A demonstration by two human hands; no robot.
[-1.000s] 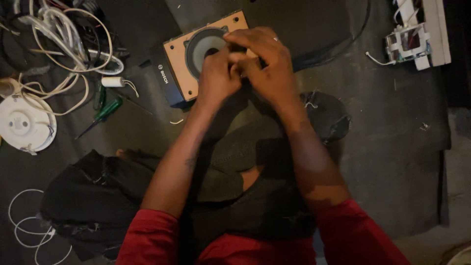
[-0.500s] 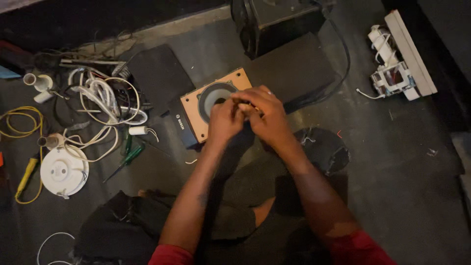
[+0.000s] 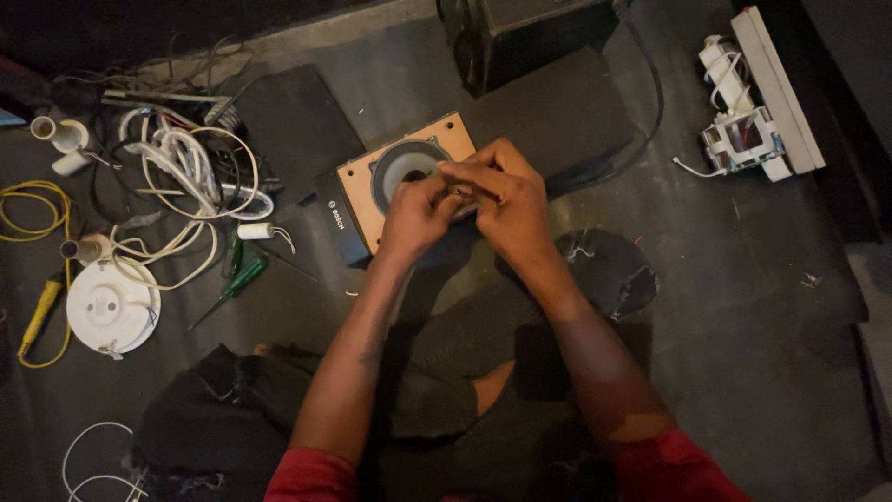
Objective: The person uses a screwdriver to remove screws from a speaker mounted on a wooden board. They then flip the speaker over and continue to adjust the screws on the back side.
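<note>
A small speaker box (image 3: 367, 200) with a tan wooden front and a round grey cone lies face up on the dark floor. Both hands are pressed together just above its near right corner. My left hand (image 3: 418, 218) and my right hand (image 3: 506, 200) pinch a small thing between the fingertips; it is too small and too hidden to name. The fingers cover part of the cone's right side.
A tangle of white and black cables (image 3: 186, 177), a round white fitting (image 3: 111, 307), a green-handled screwdriver (image 3: 237, 284) and a yellow cable (image 3: 37, 209) lie at left. A large black box (image 3: 520, 37) stands behind. White electrical parts (image 3: 753, 121) sit at right. Black cloth (image 3: 232, 418) covers my lap.
The view has tilted upward over the second, showing more floor behind the speaker. Both hands stay joined over the speaker's near corner with only small finger movement.
</note>
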